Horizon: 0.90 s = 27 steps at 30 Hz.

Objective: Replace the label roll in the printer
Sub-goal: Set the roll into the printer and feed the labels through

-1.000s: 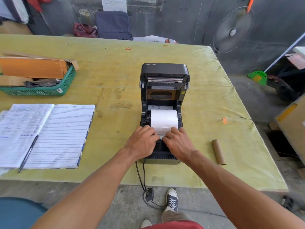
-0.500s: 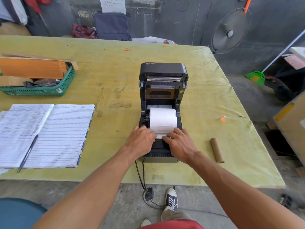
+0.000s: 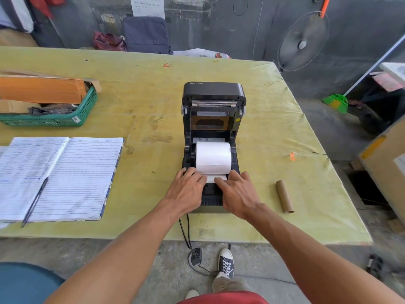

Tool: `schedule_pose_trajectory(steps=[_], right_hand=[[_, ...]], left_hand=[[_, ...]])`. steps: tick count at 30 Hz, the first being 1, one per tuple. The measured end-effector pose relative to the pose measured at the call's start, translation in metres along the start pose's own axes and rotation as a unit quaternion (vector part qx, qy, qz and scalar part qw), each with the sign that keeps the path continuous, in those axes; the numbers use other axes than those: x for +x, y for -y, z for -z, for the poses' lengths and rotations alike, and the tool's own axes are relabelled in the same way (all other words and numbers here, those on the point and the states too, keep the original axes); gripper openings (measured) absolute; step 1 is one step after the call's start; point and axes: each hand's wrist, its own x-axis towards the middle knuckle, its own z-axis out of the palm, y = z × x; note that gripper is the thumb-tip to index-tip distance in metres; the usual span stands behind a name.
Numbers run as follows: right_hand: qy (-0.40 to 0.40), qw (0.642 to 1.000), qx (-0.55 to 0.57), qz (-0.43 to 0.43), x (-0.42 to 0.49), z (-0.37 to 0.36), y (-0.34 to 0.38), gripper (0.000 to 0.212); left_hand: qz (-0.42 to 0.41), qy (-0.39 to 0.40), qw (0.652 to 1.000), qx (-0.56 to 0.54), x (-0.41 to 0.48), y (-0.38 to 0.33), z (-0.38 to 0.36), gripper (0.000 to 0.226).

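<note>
The black label printer (image 3: pixel 213 93) stands mid-table with its lid raised. A full white label roll (image 3: pixel 213 157) sits in its bay, and a short strip of its loose end (image 3: pixel 213 178) lies forward over the front section. My left hand (image 3: pixel 186 191) rests on the printer's front left, fingers stretched to the roll's lower left corner. My right hand (image 3: pixel 237 194) lies on the front right, with its index finger pressing on the loose strip. An empty brown cardboard core (image 3: pixel 284 196) lies on the table to the right of the printer.
An open lined notebook (image 3: pixel 72 178) with a pen (image 3: pixel 35 201) on it lies at the left. Behind it a green basket (image 3: pixel 87 108) holds cardboard packages. The printer's cable (image 3: pixel 184 233) hangs over the near table edge. A fan (image 3: pixel 303 42) stands beyond the far right corner.
Both hands have slid a little toward me and flattened out. A short strip of the roll's loose end now shows between them over the printer's front.
</note>
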Motion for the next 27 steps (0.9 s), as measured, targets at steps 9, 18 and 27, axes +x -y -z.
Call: schedule_pose_trajectory(steps=[9, 18, 27], right_hand=[[-0.007, 0.999, 0.003, -0.033, -0.003, 0.009, 0.01, 0.03], [0.031, 0.997, 0.007, -0.071, -0.008, 0.013, 0.017, 0.031], [0.035, 0.996, 0.055, -0.063, -0.007, 0.018, 0.008, 0.024]], left_hand=[[0.014, 0.073, 0.995, 0.062, -0.008, -0.02, 0.002, 0.045], [0.023, 0.083, 0.996, 0.006, -0.026, -0.027, 0.008, 0.061], [0.05, 0.086, 0.995, 0.01, -0.008, -0.019, 0.032, 0.039]])
